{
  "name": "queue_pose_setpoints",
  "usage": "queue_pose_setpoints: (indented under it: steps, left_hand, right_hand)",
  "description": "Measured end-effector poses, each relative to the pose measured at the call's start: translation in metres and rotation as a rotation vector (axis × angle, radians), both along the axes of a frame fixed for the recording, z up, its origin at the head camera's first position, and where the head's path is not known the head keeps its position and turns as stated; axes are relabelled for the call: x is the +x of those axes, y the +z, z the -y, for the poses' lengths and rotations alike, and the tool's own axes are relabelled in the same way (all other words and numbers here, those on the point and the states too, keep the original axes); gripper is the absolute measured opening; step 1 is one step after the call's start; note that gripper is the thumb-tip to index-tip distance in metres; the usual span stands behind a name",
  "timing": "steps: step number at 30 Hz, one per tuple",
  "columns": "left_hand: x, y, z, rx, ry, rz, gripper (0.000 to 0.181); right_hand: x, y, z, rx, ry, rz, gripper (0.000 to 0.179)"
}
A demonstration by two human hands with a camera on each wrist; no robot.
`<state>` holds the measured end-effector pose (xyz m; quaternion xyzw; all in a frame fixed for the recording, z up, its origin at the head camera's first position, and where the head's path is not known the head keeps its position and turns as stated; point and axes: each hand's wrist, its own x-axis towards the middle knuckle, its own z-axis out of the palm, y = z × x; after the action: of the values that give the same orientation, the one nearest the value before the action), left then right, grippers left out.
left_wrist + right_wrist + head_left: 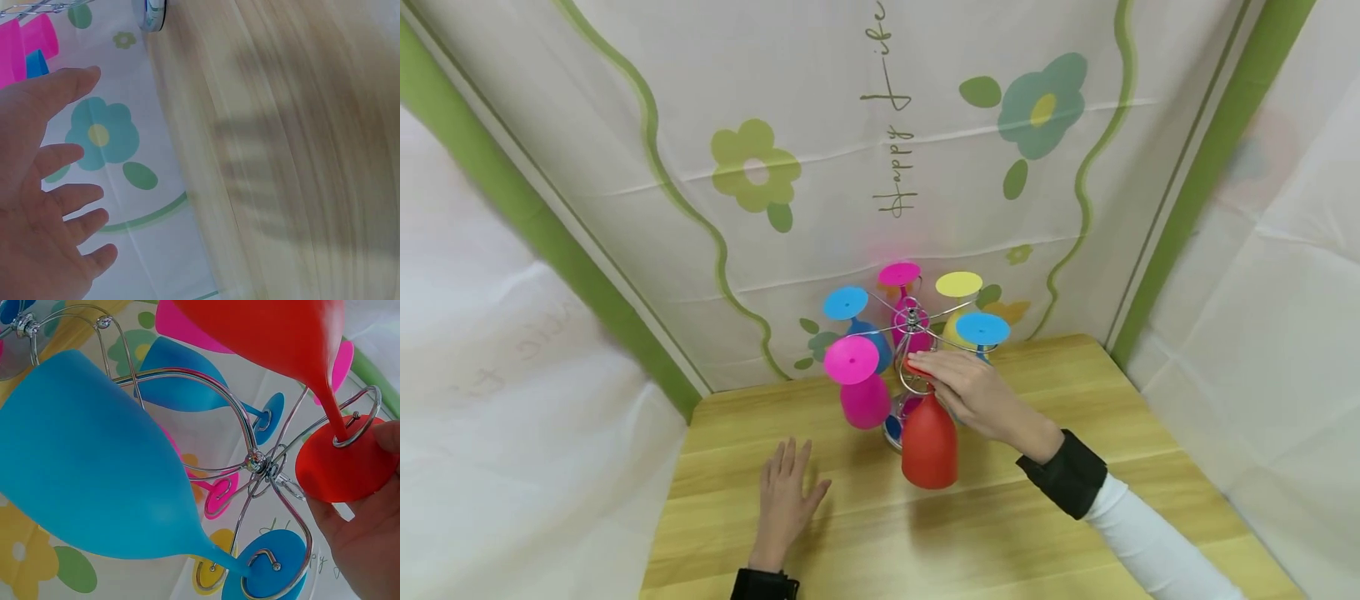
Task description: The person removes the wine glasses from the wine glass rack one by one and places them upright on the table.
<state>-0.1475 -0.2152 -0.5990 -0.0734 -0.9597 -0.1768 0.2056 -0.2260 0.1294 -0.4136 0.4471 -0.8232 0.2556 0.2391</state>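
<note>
My right hand holds the round foot of a red goblet, which hangs bowl down. In the right wrist view the red goblet has its stem inside a wire loop of a chrome stemware rack, with my right hand at the edge of its foot. A blue goblet hangs nearest on that side. My left hand is held over the table to the left of the rack, fingers spread and holding nothing. In the left wrist view the left hand also shows its fingers apart.
Around the rack hang pink goblets, one more blue goblet and a yellow goblet. The rack stands at the back of a wooden table. White printed cloth rises behind and at both sides.
</note>
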Motion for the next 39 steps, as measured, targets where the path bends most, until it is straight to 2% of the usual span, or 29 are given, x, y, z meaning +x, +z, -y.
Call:
queue_pose_setpoints:
  steps: [5, 10, 14, 18, 22, 27, 33, 39]
  left_hand:
    - [0.001, -0.002, -0.001, 0.018, 0.006, 0.043, 0.076]
    - [0.003, -0.002, 0.0, 0.004, 0.013, 0.026, 0.074]
    - [0.005, -0.002, 0.002, -0.012, 0.02, 0.017, 0.073]
    - [0.005, -0.002, 0.004, -0.011, 0.026, 0.044, 0.072]
    - [0.006, -0.002, 0.004, 0.0, 0.026, 0.061, 0.072]
    - [0.007, -0.003, 0.004, 0.005, 0.026, 0.04, 0.072]
    - [0.008, -0.003, 0.005, 0.028, 0.028, 0.069, 0.07]
    - [0.006, -0.01, 0.001, 0.021, 0.019, 0.047, 0.071]
  right_hand:
    - [0.003, 0.002, -0.004, 0.025, -0.003, 0.045, 0.048]
    - [0.005, 0.002, -0.006, 0.029, -0.004, 0.059, 0.049]
    - [0.005, 0.002, -0.006, 0.028, 0.0, 0.051, 0.05]
    - [0.007, 0.001, -0.006, 0.027, 0.005, 0.039, 0.051]
    - [0.009, 0.0, -0.005, 0.022, 0.007, 0.031, 0.052]
    - [0.012, 0.001, -0.005, 0.011, 0.014, 0.02, 0.055]
    - [0.013, -0.002, -0.006, -0.001, 0.017, 0.009, 0.056]
    - [0.015, -0.007, -0.01, -0.015, -0.002, 0.009, 0.056]
